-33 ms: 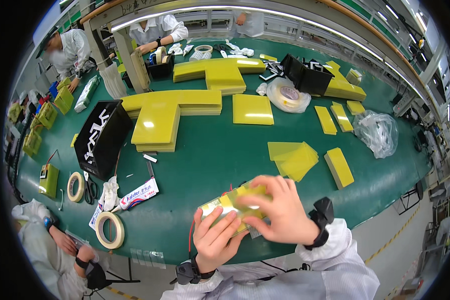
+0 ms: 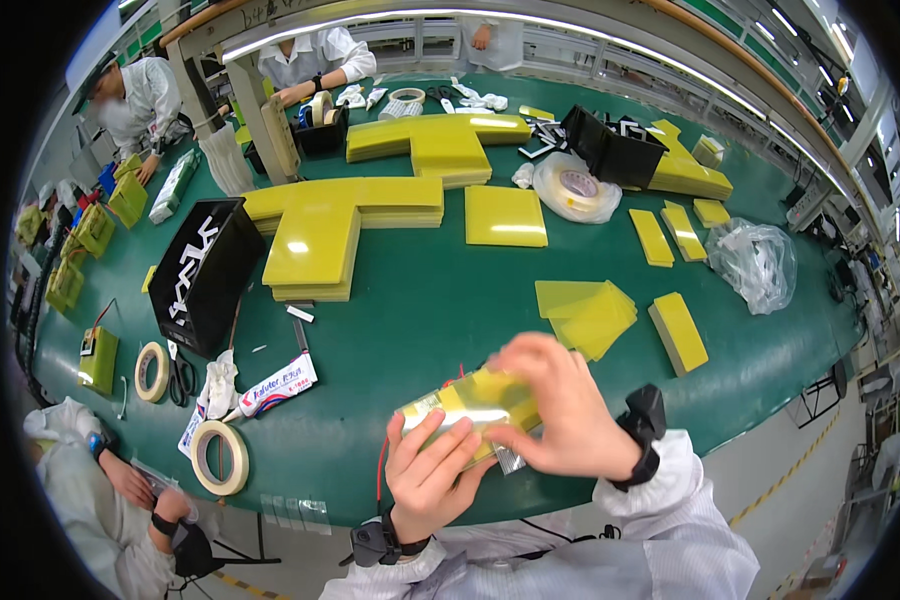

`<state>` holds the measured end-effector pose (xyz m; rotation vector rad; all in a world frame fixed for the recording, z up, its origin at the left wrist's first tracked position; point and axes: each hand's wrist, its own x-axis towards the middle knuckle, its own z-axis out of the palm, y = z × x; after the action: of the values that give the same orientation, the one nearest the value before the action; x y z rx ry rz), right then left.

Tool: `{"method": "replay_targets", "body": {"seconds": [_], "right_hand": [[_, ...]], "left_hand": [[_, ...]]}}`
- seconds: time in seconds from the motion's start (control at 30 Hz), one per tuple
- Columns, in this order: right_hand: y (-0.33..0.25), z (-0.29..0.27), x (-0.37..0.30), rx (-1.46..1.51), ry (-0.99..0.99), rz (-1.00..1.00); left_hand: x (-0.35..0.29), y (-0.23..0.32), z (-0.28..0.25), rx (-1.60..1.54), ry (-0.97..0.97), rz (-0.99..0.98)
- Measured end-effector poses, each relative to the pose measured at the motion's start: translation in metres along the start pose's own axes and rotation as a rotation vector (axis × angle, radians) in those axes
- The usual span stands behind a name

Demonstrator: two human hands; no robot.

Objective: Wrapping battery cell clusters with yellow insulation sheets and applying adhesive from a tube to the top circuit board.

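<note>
A yellow-wrapped pack with a clear, glossy covering lies on the green table in front of me, a red wire at its left end. My left hand holds it down, fingers stretched over its near left part. Around the pack's right end curves my right hand, thumb by the near side and fingers raised over the far side, apart from the thumb and a little blurred. A small piece of clear film shows below the right thumb. The underside of the pack is hidden.
Left lie tape rolls, scissors, a glue tube and a black bin. Yellow sheets and a yellow block lie right; T-shaped stacks stand beyond. A co-worker's hands are at lower left.
My right fingers have lifted away from the top of the pack, baring more of its right part. My left hand stays in place.
</note>
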<state>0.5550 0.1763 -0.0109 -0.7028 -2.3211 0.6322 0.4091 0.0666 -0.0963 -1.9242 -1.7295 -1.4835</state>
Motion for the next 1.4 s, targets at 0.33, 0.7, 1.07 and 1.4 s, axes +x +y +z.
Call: {"method": "replay_targets", "body": {"seconds": [0.33,0.7,1.07,1.4], "right_hand": [[0.03,0.004,-0.036,-0.035,-0.025,-0.521],[0.047,0.014,-0.046,-0.013,0.19,-0.445],[0.06,0.016,-0.048,0.359,0.251,-0.228],[0.078,0.014,-0.044,0.436,0.189,-0.196]], "left_hand": [[0.008,-0.002,-0.008,-0.045,-0.063,0.016],[0.009,-0.001,-0.011,-0.111,-0.079,-0.03],[0.008,0.004,-0.01,-0.063,-0.077,-0.063],[0.008,0.005,-0.011,-0.024,-0.096,-0.066]]}}
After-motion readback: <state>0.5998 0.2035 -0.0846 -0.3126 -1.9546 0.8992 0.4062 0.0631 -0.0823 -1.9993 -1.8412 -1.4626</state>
